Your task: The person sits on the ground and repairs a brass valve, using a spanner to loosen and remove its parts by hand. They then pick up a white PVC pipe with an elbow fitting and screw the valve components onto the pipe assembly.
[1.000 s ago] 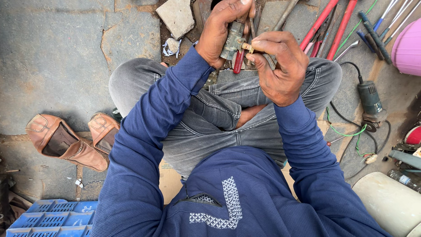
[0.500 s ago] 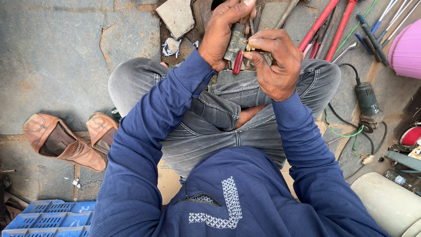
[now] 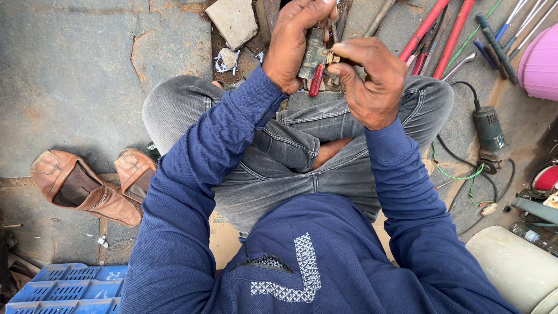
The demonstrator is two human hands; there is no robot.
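While sitting cross-legged on stone paving, a person holds a brass valve (image 3: 314, 53) up between both hands, above the knees.

The left hand (image 3: 294, 40) is wrapped around the valve body, fingers curled shut over its top, with the valve's red lever handle (image 3: 315, 80) hanging out below the palm. The right hand (image 3: 372, 78) meets it from the side, thumb and forefinger pinched together on a small brass fitting (image 3: 332, 58) at the valve's end; its other fingers are folded in. Beyond the hands lie red-handled long tools (image 3: 433, 29) and a loose stone slab (image 3: 235, 20). An angle grinder (image 3: 490, 132) with its cable rests on the ground beside the right knee, a pair of brown shoes (image 3: 87, 185) sits near the left knee, and a blue plastic crate (image 3: 64, 288) shows at the lower edge.
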